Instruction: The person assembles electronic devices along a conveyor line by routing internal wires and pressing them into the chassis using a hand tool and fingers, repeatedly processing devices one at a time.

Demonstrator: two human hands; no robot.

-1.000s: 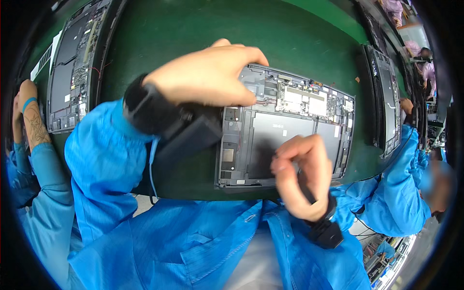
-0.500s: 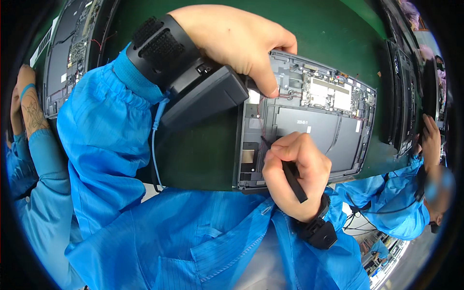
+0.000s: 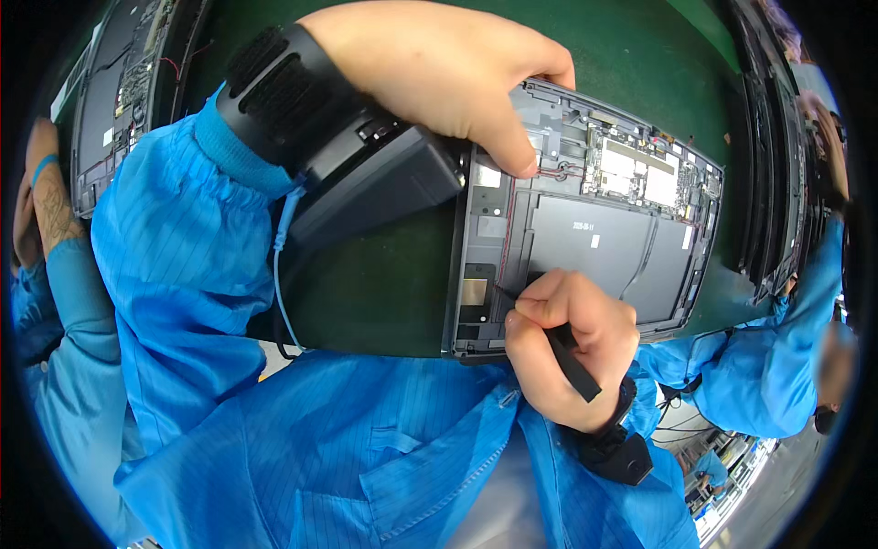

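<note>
Red wire [image 3: 509,229] runs almost straight down the channel beside the battery [image 3: 585,261] now; half a second ago it slanted loosely there. The tip of the slim black tool [image 3: 578,373] has come lower too, just beside the square metal patch [image 3: 474,291], so I judge the upper stretch settled and the work to be at the lower end. My right hand [image 3: 585,334] pinches the tool narrowly; whether its tip touches anything, I cannot tell. My left hand [image 3: 448,69] holds the far left corner of the opened laptop base [image 3: 549,137], thumb inside, fingers over the edge. The base lies in front of me on the green bench top [image 3: 366,293]. Another opened base [image 3: 110,110] lies to my left, dark panels [image 3: 777,183] to my right, with a blue-sleeved co-worker [image 3: 754,389] beyond.
</note>
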